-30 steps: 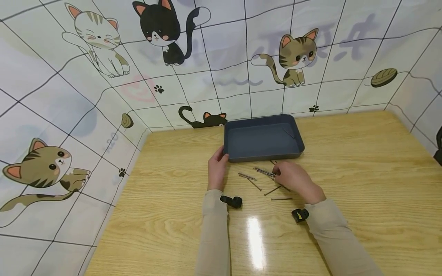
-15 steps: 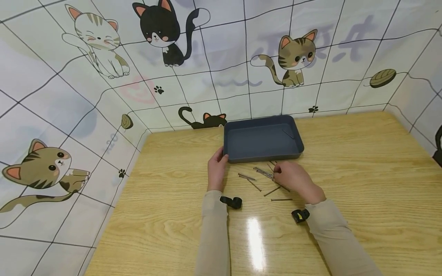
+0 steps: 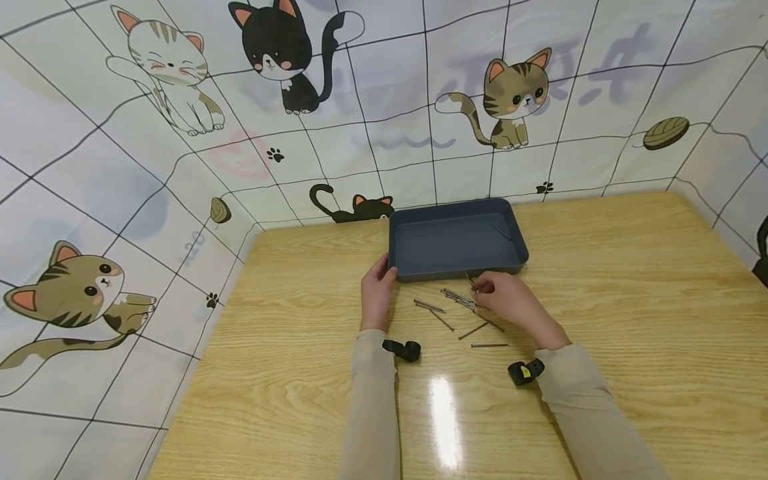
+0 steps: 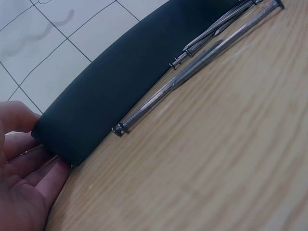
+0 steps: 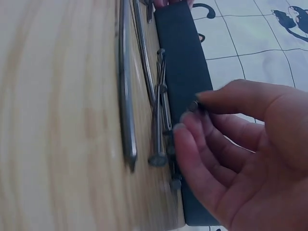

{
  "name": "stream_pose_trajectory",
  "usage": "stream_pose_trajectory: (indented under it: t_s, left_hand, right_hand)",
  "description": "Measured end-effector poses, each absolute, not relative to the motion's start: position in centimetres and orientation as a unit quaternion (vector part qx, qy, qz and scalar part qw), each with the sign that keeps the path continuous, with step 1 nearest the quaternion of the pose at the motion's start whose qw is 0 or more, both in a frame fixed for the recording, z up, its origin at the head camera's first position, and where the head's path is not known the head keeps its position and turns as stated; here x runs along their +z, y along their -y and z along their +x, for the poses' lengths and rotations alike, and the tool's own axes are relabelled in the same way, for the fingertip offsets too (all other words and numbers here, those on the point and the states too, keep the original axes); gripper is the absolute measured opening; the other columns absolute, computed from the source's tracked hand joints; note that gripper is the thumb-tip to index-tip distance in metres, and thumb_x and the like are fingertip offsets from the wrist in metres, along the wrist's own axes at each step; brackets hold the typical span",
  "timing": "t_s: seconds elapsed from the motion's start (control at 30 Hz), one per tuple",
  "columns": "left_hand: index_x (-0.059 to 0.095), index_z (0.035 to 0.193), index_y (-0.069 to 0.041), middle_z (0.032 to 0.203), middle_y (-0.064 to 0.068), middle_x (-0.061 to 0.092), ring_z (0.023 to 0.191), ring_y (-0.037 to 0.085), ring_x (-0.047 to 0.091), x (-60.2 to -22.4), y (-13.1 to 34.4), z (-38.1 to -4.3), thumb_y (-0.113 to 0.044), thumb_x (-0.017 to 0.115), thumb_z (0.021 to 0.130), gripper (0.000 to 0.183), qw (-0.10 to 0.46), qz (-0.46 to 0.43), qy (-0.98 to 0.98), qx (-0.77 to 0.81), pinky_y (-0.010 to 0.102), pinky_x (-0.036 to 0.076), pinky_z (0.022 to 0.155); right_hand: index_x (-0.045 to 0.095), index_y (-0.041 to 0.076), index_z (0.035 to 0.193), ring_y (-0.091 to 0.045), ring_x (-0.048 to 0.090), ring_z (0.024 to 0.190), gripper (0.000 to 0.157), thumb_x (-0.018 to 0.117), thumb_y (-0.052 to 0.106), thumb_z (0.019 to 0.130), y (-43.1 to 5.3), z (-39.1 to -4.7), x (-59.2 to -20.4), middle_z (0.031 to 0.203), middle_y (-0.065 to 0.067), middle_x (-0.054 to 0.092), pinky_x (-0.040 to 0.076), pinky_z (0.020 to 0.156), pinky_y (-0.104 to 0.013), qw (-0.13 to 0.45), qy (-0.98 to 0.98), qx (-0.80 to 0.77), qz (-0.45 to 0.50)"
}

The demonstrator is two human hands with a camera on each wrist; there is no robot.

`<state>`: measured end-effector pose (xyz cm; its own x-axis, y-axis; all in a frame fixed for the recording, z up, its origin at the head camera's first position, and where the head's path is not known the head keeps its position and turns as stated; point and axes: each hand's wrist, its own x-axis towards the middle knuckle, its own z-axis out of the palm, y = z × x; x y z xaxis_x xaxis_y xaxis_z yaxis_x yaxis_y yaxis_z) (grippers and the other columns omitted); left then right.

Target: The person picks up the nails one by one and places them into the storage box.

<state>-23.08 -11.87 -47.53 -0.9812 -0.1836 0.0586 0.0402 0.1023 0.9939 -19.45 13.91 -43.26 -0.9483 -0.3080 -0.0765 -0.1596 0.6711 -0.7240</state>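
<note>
A dark blue-grey tray (image 3: 456,247) stands on the table against the back wall, with one nail (image 3: 501,232) inside at its right end. My left hand (image 3: 378,293) grips the tray's near left corner; in the left wrist view the thumb is at the rim and the fingers lie against the wall. Just in front of the tray, my right hand (image 3: 510,300) pinches a nail (image 5: 193,106) between thumb and fingertips, its head showing in the right wrist view. Several loose nails (image 3: 459,298) lie on the wood beside and below that hand, some overlapping.
The wooden table (image 3: 288,373) meets a cat-patterned wall covering (image 3: 396,147) at the back and on both sides. A single nail (image 3: 489,346) lies nearest to me. Something black (image 3: 762,253) shows at the right edge of the head view.
My right hand has lifted slightly and turned, with a nail now pinched in its fingers and pointing toward the tray. The left hand and the tray have stayed in place.
</note>
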Motion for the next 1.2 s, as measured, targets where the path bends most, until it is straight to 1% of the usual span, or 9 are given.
stream_pose_trajectory:
  t_s: [0.17,0.4,0.5,0.63,0.73,0.87,1.03,1.1,1.2]
  left_hand:
    - [0.047,0.131,-0.013,0.129,0.004,0.049,0.119,0.017,0.043,-47.4,11.9,-23.0,-0.017,0.052,0.091,0.041,0.079,0.047,0.734,-0.672,0.033,0.037,0.095]
    - [0.046,0.131,-0.012,0.13,0.006,0.048,0.12,0.018,0.042,-47.3,12.0,-23.1,-0.017,0.052,0.091,0.041,0.076,0.043,0.727,-0.681,0.034,0.036,0.096]
    - [0.047,0.131,-0.012,0.129,0.005,0.049,0.119,0.017,0.043,-47.4,12.0,-23.1,-0.016,0.052,0.09,0.041,0.081,0.044,0.731,-0.676,0.033,0.037,0.095]
    - [0.049,0.13,-0.013,0.128,0.003,0.05,0.115,0.012,0.046,-47.5,11.9,-23.2,-0.017,0.053,0.09,0.04,0.086,0.048,0.738,-0.668,0.031,0.039,0.093]
    - [0.048,0.13,-0.012,0.128,0.004,0.05,0.116,0.014,0.045,-47.4,12.0,-23.1,-0.016,0.053,0.09,0.041,0.089,0.045,0.738,-0.667,0.031,0.039,0.093]
    - [0.047,0.13,-0.006,0.129,0.01,0.049,0.118,0.02,0.044,-46.0,12.1,-22.5,-0.012,0.052,0.09,0.041,0.085,0.047,0.735,-0.671,0.035,0.039,0.094]
    - [0.046,0.13,-0.003,0.129,0.012,0.048,0.119,0.022,0.043,-44.3,11.6,-21.8,-0.01,0.051,0.09,0.041,0.07,0.049,0.743,-0.664,0.035,0.037,0.095]
    - [0.046,0.13,-0.004,0.129,0.011,0.048,0.119,0.022,0.043,-44.6,11.5,-22.0,-0.01,0.052,0.09,0.041,0.069,0.046,0.743,-0.664,0.035,0.037,0.095]
    - [0.048,0.13,-0.009,0.129,0.006,0.049,0.117,0.017,0.044,-45.7,11.8,-22.5,-0.013,0.053,0.09,0.04,0.072,0.052,0.743,-0.664,0.033,0.037,0.095]
  right_hand:
    - [0.059,0.005,0.108,-0.021,0.056,0.081,0.026,0.055,0.022,0.088,-13.7,-19.3,-43.0,0.095,-0.008,0.06,0.046,0.064,-0.035,0.082,-0.895,-0.422,-0.117]
    - [0.06,0.006,0.105,-0.022,0.056,0.082,0.025,0.053,0.024,0.09,-13.7,-19.4,-42.7,0.097,-0.009,0.061,0.044,0.062,-0.033,0.055,-0.886,-0.45,-0.098]
    - [0.06,0.007,0.105,-0.023,0.057,0.085,0.024,0.053,0.025,0.089,-13.7,-19.5,-42.8,0.1,-0.01,0.061,0.045,0.064,-0.033,0.053,-0.885,-0.454,-0.087]
    - [0.062,0.009,0.103,-0.025,0.056,0.091,0.024,0.056,0.027,0.088,-13.8,-19.5,-42.9,0.102,-0.01,0.06,0.046,0.069,-0.036,0.045,-0.881,-0.466,-0.069]
    - [0.061,0.01,0.103,-0.023,0.055,0.091,0.024,0.057,0.027,0.087,-13.7,-19.5,-43.0,0.102,-0.008,0.06,0.045,0.069,-0.037,0.03,-0.87,-0.488,-0.06]
    - [0.058,0.008,0.109,-0.022,0.058,0.087,0.028,0.056,0.026,0.088,-13.5,-19.6,-43.1,0.101,-0.009,0.06,0.047,0.069,-0.036,0.018,-0.851,-0.521,-0.062]
    - [0.055,0.005,0.117,-0.025,0.061,0.086,0.034,0.052,0.026,0.091,-13.8,-19.6,-43.0,0.103,-0.013,0.058,0.051,0.071,-0.034,0.015,-0.833,-0.55,-0.057]
    - [0.054,0.003,0.117,-0.025,0.061,0.086,0.035,0.051,0.027,0.091,-14.0,-19.7,-42.9,0.103,-0.014,0.058,0.051,0.071,-0.033,0.013,-0.832,-0.552,-0.056]
    - [0.052,0.002,0.12,-0.027,0.06,0.087,0.038,0.051,0.027,0.091,-14.0,-20.0,-42.6,0.103,-0.015,0.057,0.051,0.072,-0.033,0.011,-0.829,-0.557,-0.057]
